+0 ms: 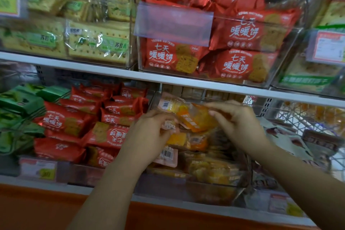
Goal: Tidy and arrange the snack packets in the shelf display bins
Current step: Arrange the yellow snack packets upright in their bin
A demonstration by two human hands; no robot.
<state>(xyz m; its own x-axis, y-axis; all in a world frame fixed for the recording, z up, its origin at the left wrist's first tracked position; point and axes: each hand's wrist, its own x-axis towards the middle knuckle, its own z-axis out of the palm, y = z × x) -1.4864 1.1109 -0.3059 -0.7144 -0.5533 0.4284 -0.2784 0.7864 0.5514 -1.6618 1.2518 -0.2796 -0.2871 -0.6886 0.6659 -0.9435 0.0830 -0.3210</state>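
far left of the left hand, lower shelf: green foil packets [16, 117], heaped. just left of the left hand: red foil packets with white lettering [84, 121], piled loosely in the neighbouring bin, some tilted. left hand [149, 132]: fingers curled, gripping the near left end of an orange-and-clear plastic snack packet [188, 115]. that packet: held between both hands, raised above the clear plastic display bin [214, 192], barcode end tipped up and away. below both hands, inside that bin: stacked orange packets [209, 170], blurred. right hand [237, 119]: thumb and fingers pinching the packet's right edge. above the hands, past a white shelf edge [112, 73]: pale cracker packets [84, 43] up-left, red biscuit packets [233, 43] up-right, each in clear bins.
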